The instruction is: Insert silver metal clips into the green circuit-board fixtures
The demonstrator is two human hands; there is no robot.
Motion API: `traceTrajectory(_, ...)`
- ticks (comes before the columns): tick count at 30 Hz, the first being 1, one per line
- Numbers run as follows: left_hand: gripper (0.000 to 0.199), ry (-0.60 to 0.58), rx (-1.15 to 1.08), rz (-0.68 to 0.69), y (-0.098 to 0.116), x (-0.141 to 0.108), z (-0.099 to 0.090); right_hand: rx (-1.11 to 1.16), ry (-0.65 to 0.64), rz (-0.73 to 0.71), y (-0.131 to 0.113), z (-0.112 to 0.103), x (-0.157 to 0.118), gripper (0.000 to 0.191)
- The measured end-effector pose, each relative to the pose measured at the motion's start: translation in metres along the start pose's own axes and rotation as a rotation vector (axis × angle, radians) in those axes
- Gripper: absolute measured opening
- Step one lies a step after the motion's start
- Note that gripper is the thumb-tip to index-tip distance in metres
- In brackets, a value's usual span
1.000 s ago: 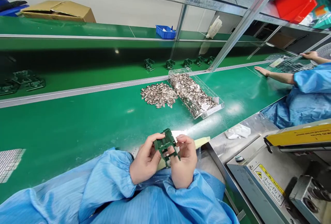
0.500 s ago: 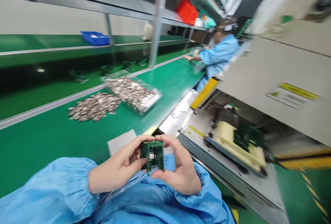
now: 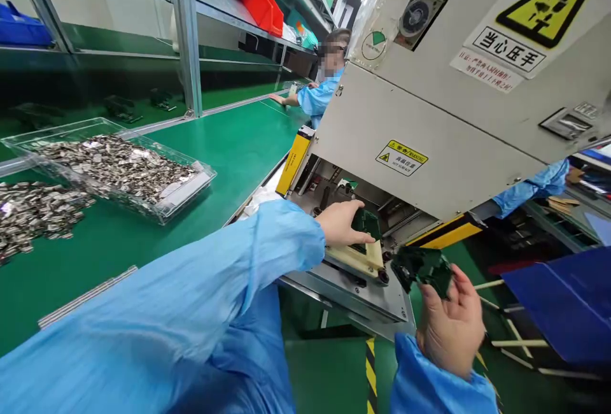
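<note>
My right hand (image 3: 451, 318) grips a dark green plastic frame-like part (image 3: 422, 267) between thumb and fingers, held up right of the press. My left hand (image 3: 341, 223) reaches into the press opening, thumb and fingers on either side of another dark green plastic part (image 3: 367, 226). That second part sits in a cream-coloured fixture (image 3: 353, 258) on the press bed; my left fingertips are partly hidden behind it.
The grey press (image 3: 405, 108) overhangs the fixture, with yellow bars at its sides. On the green bench stand a clear tray (image 3: 165, 207) of small metal pieces and a loose heap (image 3: 38, 213). A co-worker (image 3: 329, 83) sits farther along. A blue bin (image 3: 563, 306) stands right.
My view has swung right toward the press. My hands have parted: the right carries a green part rightward, and the left has moved from the part they held together to the one in the fixture.
</note>
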State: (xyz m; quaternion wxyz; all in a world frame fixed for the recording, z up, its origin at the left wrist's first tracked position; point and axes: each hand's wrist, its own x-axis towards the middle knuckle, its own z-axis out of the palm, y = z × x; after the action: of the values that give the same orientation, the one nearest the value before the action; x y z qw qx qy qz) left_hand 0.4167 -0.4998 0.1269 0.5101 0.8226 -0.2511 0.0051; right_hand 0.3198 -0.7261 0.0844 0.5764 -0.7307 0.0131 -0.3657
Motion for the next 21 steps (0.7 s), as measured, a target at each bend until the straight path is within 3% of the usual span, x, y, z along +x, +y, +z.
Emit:
traceTrajectory(2,0.070,0.071,-0.154,-0.017,-0.002,-0.009,-0.010,-0.023,-0.077,-0.027,0.002,0.015,0.013,0.073)
traceTrajectory(5,0.057,0.100,-0.367,-0.020,-0.006,-0.048,-0.049,-0.103,-0.255,-0.075,0.005,0.041,0.033,0.071)
traceTrajectory(9,0.044,0.018,-0.306,-0.125,-0.021,-0.122,-0.106,-0.213,-0.556,-0.105,0.006,0.068,0.047,0.064)
traceTrajectory(12,0.049,0.004,-0.242,-0.236,-0.041,-0.165,-0.122,-0.241,-0.655,-0.136,0.005,0.078,0.046,0.062)
traceTrajectory(16,0.052,-0.019,-0.185,-0.228,-0.069,-0.181,-0.108,-0.370,-0.557,-0.204,0.009,0.066,0.035,0.066)
traceTrajectory(19,0.056,-0.076,-0.151,-0.175,-0.084,-0.171,-0.092,-0.546,-0.252,-0.146,0.026,0.022,0.014,0.067)
traceTrajectory(20,0.057,-0.089,-0.150,-0.167,-0.087,-0.167,-0.089,-0.617,-0.095,-0.064,0.033,0.003,0.004,0.064)
traceTrajectory(21,0.058,-0.092,-0.158,-0.166,-0.090,-0.165,-0.088,-0.693,-0.018,0.058,0.040,-0.016,-0.006,0.060)
